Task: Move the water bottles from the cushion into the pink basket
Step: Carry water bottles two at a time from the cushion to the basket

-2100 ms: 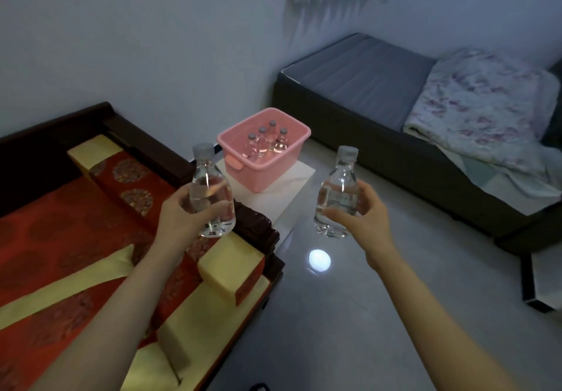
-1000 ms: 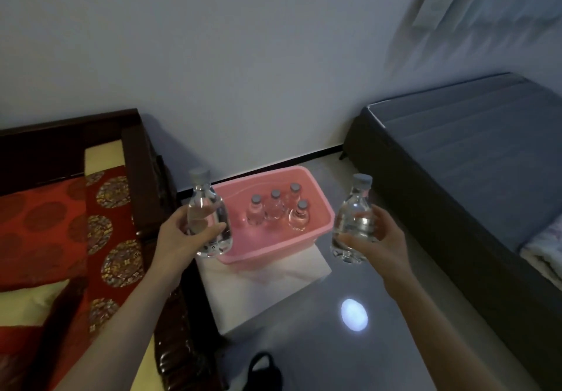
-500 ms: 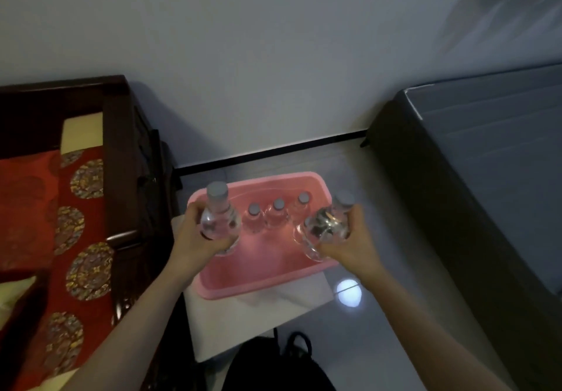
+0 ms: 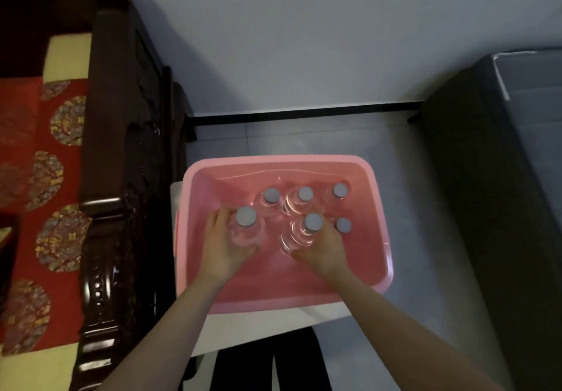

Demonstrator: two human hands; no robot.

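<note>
While the left hand point(image 4: 223, 247) curls its fingers round the left bottle point(image 4: 247, 226) and the right hand point(image 4: 322, 249) grips the right bottle point(image 4: 304, 232), both upright inside the basket point(image 4: 380, 208), four bottles point(image 4: 305, 193) stand close by. Released tilted, either could topple neighbours.

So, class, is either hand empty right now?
No: the left hand grips one water bottle, the right hand a second bottle, both inside the pink basket.
</note>
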